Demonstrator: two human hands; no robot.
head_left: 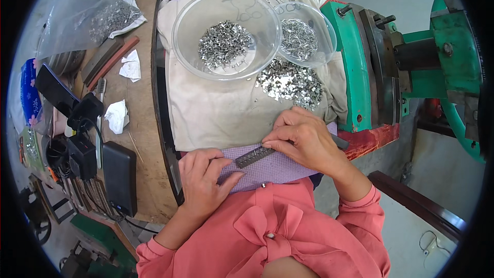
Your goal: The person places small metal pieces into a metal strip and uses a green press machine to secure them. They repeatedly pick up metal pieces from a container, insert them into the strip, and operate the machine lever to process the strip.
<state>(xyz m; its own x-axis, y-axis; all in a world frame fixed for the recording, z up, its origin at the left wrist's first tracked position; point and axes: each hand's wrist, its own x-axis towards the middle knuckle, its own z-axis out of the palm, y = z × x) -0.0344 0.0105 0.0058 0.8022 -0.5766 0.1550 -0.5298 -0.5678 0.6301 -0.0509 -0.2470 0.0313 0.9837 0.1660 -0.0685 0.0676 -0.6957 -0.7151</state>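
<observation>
Dark bar [252, 157]: right hand [306, 138] clamped on it, left hand [204, 179] spread apart (blue packet [30, 92] printed).

Beige cloth [206, 118]: two clear tubs [181, 46], loose metal pieces [293, 85]. Wooden table [146, 72]: black box [120, 177], crumpled tissues [117, 117].

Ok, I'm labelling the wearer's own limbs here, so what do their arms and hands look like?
The left hand and right hand are both bare, with no gloves or watch visible. Plain coral-pink sleeves cover the arms but end short of the wrists.
</observation>
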